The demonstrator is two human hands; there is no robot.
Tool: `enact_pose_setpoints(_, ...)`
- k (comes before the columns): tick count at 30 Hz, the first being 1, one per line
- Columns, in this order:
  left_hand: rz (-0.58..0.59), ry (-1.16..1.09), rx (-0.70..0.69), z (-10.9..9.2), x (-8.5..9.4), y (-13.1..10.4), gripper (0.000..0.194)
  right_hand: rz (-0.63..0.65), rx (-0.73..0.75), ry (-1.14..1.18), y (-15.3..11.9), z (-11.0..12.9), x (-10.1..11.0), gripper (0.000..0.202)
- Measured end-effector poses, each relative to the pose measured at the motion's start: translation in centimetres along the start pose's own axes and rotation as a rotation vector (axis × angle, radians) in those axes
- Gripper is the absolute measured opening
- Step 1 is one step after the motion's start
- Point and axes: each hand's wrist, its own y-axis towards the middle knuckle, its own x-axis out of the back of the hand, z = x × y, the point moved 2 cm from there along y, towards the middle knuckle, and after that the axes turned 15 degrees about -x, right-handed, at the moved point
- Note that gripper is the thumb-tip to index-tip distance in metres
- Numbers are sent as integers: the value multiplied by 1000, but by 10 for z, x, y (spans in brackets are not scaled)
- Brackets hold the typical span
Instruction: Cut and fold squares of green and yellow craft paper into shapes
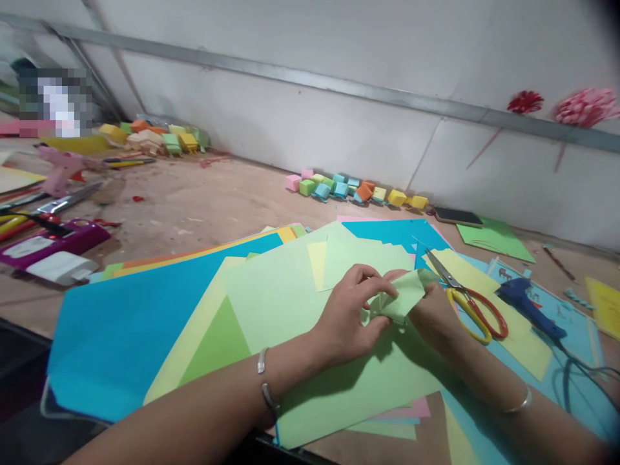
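Note:
Between my two hands is a small folded piece of light green paper (404, 296), held just above a large pale green sheet (281, 303). My left hand (356, 313) pinches its left side between thumb and fingers. My right hand (433, 313) grips the right side, its fingers partly hidden behind the paper. Right of my right hand lies a pair of scissors (477, 313) with one red and one yellow handle loop, resting on pale yellow paper (520, 329).
A blue sheet (121, 336) spreads to the left. On the right lies a blue glue gun (530, 307) with its cord. Small coloured paper boxes (341, 188) line the wall, near a dark phone (458, 216). A purple power strip (72, 242) and pink glue gun (58, 168) sit left.

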Motion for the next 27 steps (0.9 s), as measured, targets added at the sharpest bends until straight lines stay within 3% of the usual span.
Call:
enact_pose_setpoints(3, -30, 5, 33, -1, 1, 0, 23, -54, 95, -64, 1, 1, 2, 14)
enact_pose_setpoints(6, -81, -124, 127, 2, 2, 2, 25, -126, 216, -122, -1, 6, 3, 6)
enact_pose_setpoints(11, -310, -731, 653, 13, 0, 2, 17, -182, 249, -239, -9, 9, -3, 11)
enact_pose_setpoints(13, -327, -897, 773, 13, -4, 2, 24, -179, 270, -257, -13, 8, -6, 11)
enact_pose_setpoints(19, -275, -1220, 771, 8, -17, -5, 51, -239, 502, -281, -18, 8, -2, 8)
enact_pose_setpoints(23, -268, -1231, 764, 7, -20, -7, 44, -94, 592, -300, -15, 14, 3, 14)
enact_pose_setpoints(27, -266, -1200, 734, 5, -20, -5, 37, -119, 587, -368, -13, 18, 6, 9)
